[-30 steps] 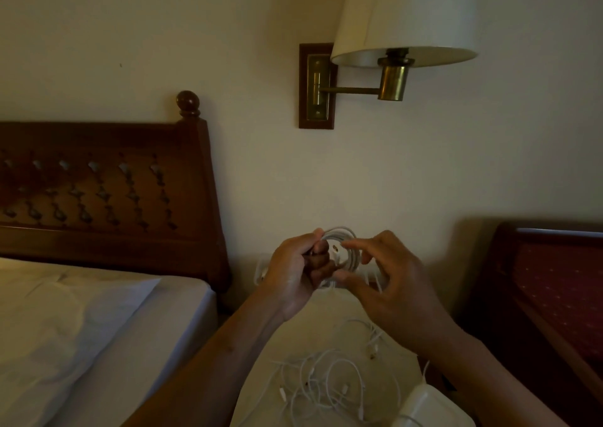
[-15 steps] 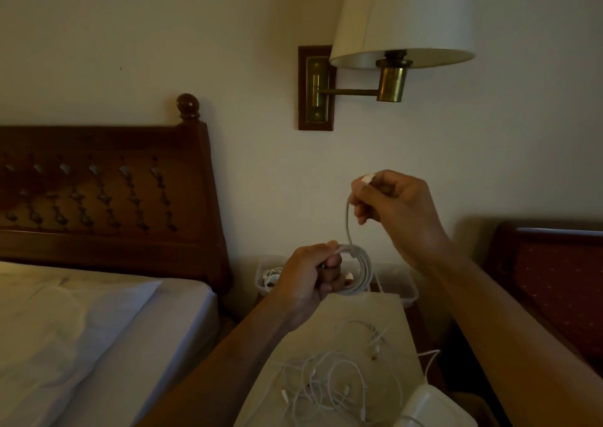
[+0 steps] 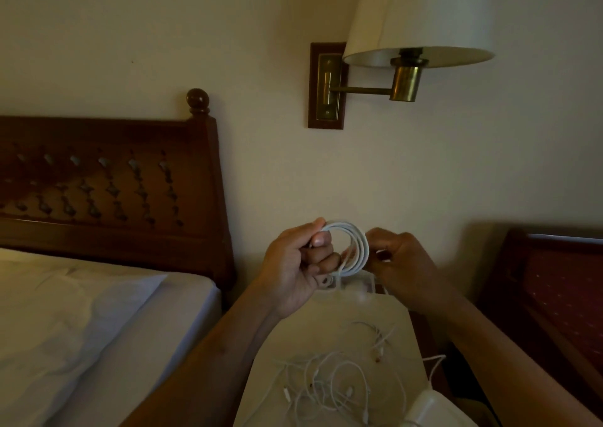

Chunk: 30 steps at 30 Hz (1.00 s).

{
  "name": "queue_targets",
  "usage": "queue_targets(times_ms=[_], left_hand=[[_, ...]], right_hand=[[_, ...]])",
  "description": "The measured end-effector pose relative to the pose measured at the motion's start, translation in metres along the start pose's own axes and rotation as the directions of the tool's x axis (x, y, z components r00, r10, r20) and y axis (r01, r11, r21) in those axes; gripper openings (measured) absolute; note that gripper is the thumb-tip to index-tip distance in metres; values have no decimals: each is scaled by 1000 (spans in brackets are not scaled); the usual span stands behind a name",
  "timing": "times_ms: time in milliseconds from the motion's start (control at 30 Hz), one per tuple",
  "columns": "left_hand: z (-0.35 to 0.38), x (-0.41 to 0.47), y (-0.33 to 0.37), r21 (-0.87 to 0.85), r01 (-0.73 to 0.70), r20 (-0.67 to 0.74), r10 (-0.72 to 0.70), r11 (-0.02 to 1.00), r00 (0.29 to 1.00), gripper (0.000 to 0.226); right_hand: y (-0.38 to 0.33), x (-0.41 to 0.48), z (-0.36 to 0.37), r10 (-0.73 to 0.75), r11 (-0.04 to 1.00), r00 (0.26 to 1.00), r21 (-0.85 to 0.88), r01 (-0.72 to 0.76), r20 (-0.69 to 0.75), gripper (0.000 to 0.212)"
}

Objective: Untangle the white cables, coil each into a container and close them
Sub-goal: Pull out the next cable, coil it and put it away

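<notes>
A white cable wound into a small coil (image 3: pixel 354 247) is held up in front of the wall, above the bedside table. My left hand (image 3: pixel 295 268) grips the coil's left side, thumb on top. My right hand (image 3: pixel 399 262) pinches the coil's right side, fingers closed on the strands. A tangle of thin white cables (image 3: pixel 336 384) lies loose on the pale table top (image 3: pixel 326 325) below. Clear containers (image 3: pixel 357 286) at the table's far edge are mostly hidden behind my hands.
A bed with white sheets (image 3: pixel 81 328) and a dark wooden headboard (image 3: pixel 107 191) stands at the left. A brass wall lamp (image 3: pixel 404 51) hangs overhead. A dark red chair (image 3: pixel 554 296) is at the right. A white lid-like object (image 3: pixel 434 410) sits at the table's near right corner.
My right hand, which had lifted the cable end high, came back down to the coil's right side. The loose strand is now wound into the coil in my left hand.
</notes>
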<state>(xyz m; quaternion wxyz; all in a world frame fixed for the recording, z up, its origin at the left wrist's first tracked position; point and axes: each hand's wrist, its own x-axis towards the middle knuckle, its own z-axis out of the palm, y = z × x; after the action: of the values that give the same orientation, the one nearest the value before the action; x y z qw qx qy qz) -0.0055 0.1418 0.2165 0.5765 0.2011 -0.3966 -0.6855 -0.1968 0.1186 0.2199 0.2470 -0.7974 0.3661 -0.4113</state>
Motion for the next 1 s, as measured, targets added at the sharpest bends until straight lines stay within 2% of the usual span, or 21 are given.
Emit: queue_targets(times_ms=[67,133,200,233,267,333,400,467,567,700,800,900,1000], left_hand=[[-1,1,-2,30,24,-10,-24,999,1000,34],[-2,0,-3,58,32,-35,-30,998,999,32],[-3,1,-2,79,37,-73,-31,996,997,32],[-4,1,-1,75,43,-89,-36,996,995,32],[-5,2,-1,67,51,-104,-44,996,994,33],[-6,4,-2,68,71,-138,-61,995,989,38],[-6,5,-4,86,77,-163,-62,993,985,44],[-3,5,-6,95,70,-172,-53,993,984,47],[-1,7,-8,139,83,-198,-55,987,979,53],[7,6,-15,252,80,-203,-28,964,979,46],[12,0,-26,292,103,-171,-55,951,984,41],[10,-9,-25,179,63,-71,-51,982,996,43],[7,-14,-14,26,12,-9,-12,1000,1000,36]], right_hand=[[-3,4,-6,62,997,989,-27,-66,-132,29],[-9,5,-12,136,989,951,88,-116,-278,30],[-13,0,-16,95,990,919,137,-45,-383,31],[-16,-4,-17,10,994,921,102,32,-389,34],[-19,-10,-17,-104,990,931,58,132,-349,38],[-23,-21,-14,-320,947,932,-16,322,-171,53],[-27,-26,-9,-388,917,922,-94,387,7,61],[-32,-23,-3,-392,899,917,-178,400,80,52],[-38,-13,0,-417,884,904,-188,428,96,19],[-46,10,-4,-248,969,967,10,249,-52,20],[-46,39,-5,-124,971,973,177,160,-195,12],[-35,56,-10,9,944,958,317,87,-288,9],[-20,50,-6,49,952,961,302,37,-272,8]])
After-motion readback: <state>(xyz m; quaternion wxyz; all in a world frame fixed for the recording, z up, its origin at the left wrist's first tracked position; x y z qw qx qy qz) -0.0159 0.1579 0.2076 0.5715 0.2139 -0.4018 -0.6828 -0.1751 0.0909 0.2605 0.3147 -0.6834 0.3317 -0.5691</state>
